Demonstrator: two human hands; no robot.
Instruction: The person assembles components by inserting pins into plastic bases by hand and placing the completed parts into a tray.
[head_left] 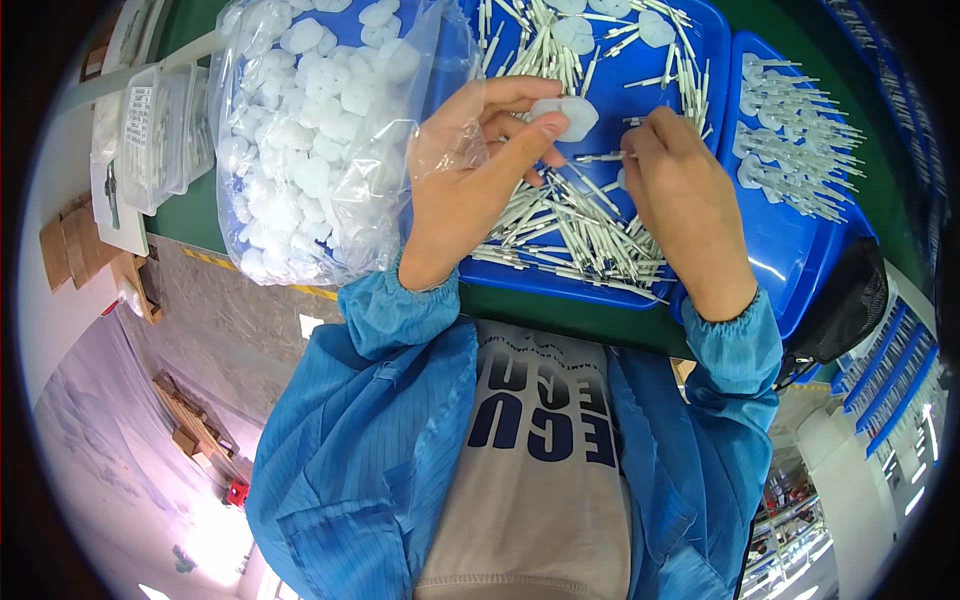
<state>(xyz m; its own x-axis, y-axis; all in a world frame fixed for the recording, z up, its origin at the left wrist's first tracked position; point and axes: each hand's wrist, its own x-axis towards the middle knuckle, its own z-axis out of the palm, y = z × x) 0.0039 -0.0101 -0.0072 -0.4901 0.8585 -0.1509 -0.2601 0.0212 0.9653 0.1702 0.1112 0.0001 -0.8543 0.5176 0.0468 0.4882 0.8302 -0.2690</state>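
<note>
My left hand (465, 175) pinches a rounded, translucent white plastic piece (574, 120) between thumb and fingers, above a blue tray (625, 90). To its right, my right hand (690, 205) is closed, with thin white rods (600, 157) sticking out from its fingertips toward the left hand. How many rods it grips is partly hidden by the fingers. Below both hands, a loose heap of similar white rods (570, 230) lies in the tray. More rods and a few white plastic pieces (573, 35) lie along its far side.
On the left, a clear plastic bag (330, 130) full of white pieces stands against my left wrist. A second blue tray (775, 265) at the right holds rows of pieces with rods attached (800, 135). A black mesh pouch (845, 310) is beside it. Clear plastic boxes (160, 130) stand far left.
</note>
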